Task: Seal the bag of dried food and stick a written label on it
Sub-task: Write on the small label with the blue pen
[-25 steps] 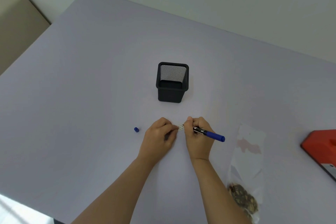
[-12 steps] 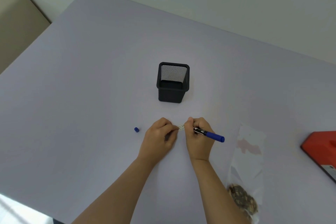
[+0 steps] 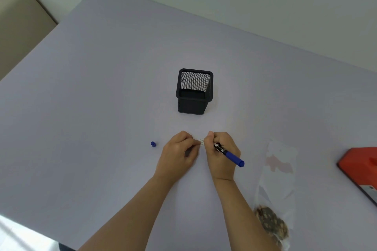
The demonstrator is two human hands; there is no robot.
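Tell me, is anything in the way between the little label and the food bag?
Nothing visible. The label, pinched between the left hand and right hand, has only bare table between it and the bag.

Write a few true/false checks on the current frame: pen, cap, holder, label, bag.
1. The right hand grips the pen. True.
2. The cap is on the pen. False: it sits on the table, to the left of the left hand.
3. The holder has pens standing in it. False: nothing shows inside it.
4. Both hands pinch a small white label between them. True.
5. The bag lies left of both arms. False: it lies right of the right arm, with the dried food at its near end.
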